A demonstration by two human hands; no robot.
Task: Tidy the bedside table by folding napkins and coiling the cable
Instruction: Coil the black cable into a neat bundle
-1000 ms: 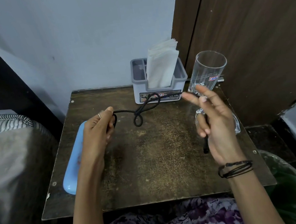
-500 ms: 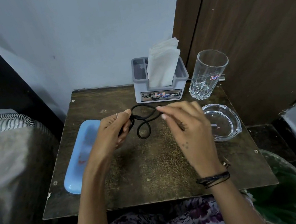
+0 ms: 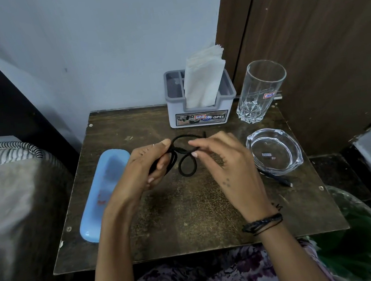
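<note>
At the centre of the frame, above the counter (image 3: 191,212), the left hand (image 3: 145,171) curls closed around gathered loops of black cable (image 3: 186,164). The right hand (image 3: 221,159) pinches the cable between thumb and fingertips. Napkins (image 3: 204,81) stand in the holder (image 3: 202,113) behind.

Single head view, close, looking forward and steeply down on dark worn wooden bedside table (image 3: 191,212); grey-white wall fills upper frame.

Over the dark wooden tabletop (image 3: 191,212), the left hand (image 3: 145,171) grips gathered loops of thin black cable (image 3: 187,164); the right hand (image 3: 221,159) pinches 1 loop.
</note>
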